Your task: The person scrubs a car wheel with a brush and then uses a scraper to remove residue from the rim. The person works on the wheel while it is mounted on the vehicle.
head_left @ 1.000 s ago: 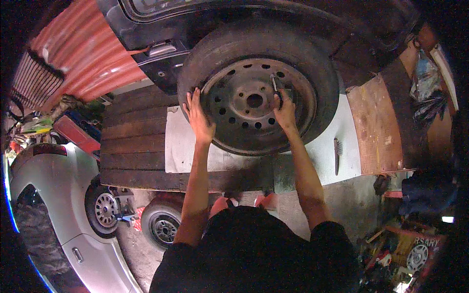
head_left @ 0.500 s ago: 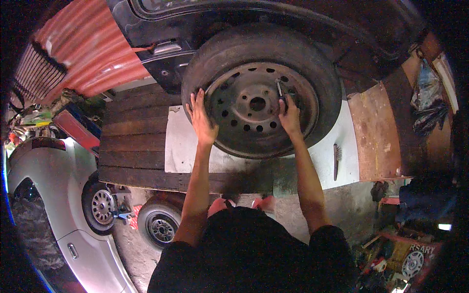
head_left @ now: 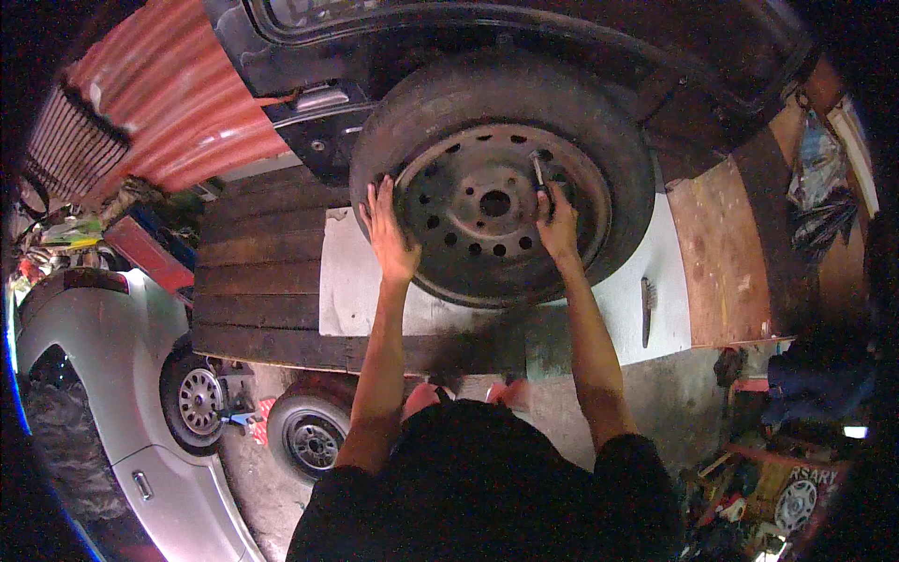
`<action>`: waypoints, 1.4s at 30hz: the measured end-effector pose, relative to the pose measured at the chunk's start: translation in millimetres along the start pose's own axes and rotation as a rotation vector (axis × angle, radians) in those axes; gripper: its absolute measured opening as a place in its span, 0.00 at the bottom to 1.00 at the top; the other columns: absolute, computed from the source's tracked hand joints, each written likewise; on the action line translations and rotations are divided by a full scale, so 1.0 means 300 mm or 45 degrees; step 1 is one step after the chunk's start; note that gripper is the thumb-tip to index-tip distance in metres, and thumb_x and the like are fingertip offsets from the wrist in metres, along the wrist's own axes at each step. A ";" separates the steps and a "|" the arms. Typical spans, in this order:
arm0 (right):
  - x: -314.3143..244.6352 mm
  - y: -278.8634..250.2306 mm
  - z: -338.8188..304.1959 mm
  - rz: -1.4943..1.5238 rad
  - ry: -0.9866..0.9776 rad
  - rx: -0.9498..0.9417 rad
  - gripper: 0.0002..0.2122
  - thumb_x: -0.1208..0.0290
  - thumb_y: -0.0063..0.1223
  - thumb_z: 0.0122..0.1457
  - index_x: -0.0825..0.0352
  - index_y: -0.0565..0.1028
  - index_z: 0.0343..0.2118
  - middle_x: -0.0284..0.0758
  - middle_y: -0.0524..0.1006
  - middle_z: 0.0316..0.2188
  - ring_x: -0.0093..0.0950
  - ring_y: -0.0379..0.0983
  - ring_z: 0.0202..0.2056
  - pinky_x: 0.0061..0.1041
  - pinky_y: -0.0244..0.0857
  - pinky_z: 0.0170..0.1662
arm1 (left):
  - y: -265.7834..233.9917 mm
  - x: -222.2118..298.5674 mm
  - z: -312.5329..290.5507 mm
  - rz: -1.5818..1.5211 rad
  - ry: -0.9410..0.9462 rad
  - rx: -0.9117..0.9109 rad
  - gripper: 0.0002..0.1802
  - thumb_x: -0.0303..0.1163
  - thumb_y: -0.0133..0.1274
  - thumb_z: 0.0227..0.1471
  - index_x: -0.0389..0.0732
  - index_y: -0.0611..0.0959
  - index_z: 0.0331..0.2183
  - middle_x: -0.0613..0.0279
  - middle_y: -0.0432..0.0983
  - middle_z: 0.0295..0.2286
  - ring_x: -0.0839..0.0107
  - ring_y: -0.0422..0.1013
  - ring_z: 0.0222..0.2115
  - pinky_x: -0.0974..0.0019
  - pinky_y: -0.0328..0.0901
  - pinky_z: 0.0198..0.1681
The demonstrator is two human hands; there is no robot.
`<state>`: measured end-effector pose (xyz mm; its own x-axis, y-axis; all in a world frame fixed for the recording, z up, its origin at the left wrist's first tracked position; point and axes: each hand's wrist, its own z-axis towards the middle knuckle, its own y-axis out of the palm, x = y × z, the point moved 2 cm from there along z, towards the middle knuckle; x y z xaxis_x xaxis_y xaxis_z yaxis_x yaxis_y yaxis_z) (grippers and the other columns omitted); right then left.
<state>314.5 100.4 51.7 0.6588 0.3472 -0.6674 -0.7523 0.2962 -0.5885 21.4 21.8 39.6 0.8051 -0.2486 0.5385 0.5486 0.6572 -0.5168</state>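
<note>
Since a second ago the right hand [head_left: 559,225] has edged slightly away from the hub, while I have the left hand [head_left: 389,234] staying where it was against the wheel; the whole scene also sits a touch lower in view. The wheel [head_left: 492,176] faces up at me on a white sheet [head_left: 361,304] laid over the plank table [head_left: 267,258], close beside a dark car panel [head_left: 323,56]; whether it lies flat or leans, I cannot tell from here. My left hand is spread with nothing grasped, palm and fingers resting on the near left part of the tyre [head_left: 496,89]. My right hand is wrapped around a small tool [head_left: 539,172], its pale shaft pointing away from me over the ring of holes; I cannot make out whether its tip touches metal. As for how far along I am, the tyre sits on its rim, no bolts show in the bolt holes, and a brownish, grimy coat covers most of the steel, so I judge that little of that face has been altered so far. How much remains I cannot tell. A brush [head_left: 646,314] lies on the sheet to the right, untouched, near a brown board [head_left: 726,248].
</note>
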 end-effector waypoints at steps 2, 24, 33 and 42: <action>0.041 0.020 -0.016 -0.051 0.056 -0.027 0.17 0.63 0.48 0.65 0.66 0.72 0.52 0.54 0.78 0.37 0.56 0.75 0.39 0.48 0.69 0.42 | 0.007 0.030 0.008 0.002 -0.038 -0.070 0.44 0.29 0.50 0.44 0.39 0.57 0.64 0.59 0.54 0.64 0.49 0.42 0.67 0.40 0.32 0.67; 0.050 0.168 0.034 0.106 0.026 0.072 0.20 0.55 0.50 0.65 0.67 0.73 0.50 0.46 0.79 0.35 0.36 0.77 0.38 0.34 0.69 0.44 | 0.031 0.030 0.011 -0.094 0.053 0.032 0.54 0.13 0.49 0.30 0.40 0.56 0.64 0.58 0.52 0.65 0.49 0.41 0.67 0.39 0.32 0.67; 0.092 0.029 -0.013 0.154 0.118 -0.051 0.21 0.56 0.51 0.64 0.68 0.74 0.51 0.49 0.78 0.46 0.45 0.74 0.49 0.37 0.65 0.53 | 0.002 0.013 0.010 -0.029 -0.044 -0.056 0.52 0.14 0.47 0.31 0.38 0.57 0.63 0.58 0.53 0.64 0.49 0.41 0.67 0.39 0.31 0.68; 0.122 -0.014 -0.005 0.052 0.019 -0.065 0.21 0.56 0.52 0.63 0.68 0.73 0.51 0.49 0.79 0.43 0.46 0.76 0.46 0.38 0.68 0.50 | -0.011 0.019 0.008 -0.011 -0.019 -0.045 0.53 0.13 0.47 0.28 0.38 0.58 0.63 0.57 0.55 0.63 0.48 0.42 0.67 0.39 0.32 0.67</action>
<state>341.8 110.5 29.2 0.6280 0.3445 -0.6978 -0.7774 0.2362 -0.5830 23.7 19.9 45.9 0.7971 -0.2434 0.5527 0.5633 0.6297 -0.5350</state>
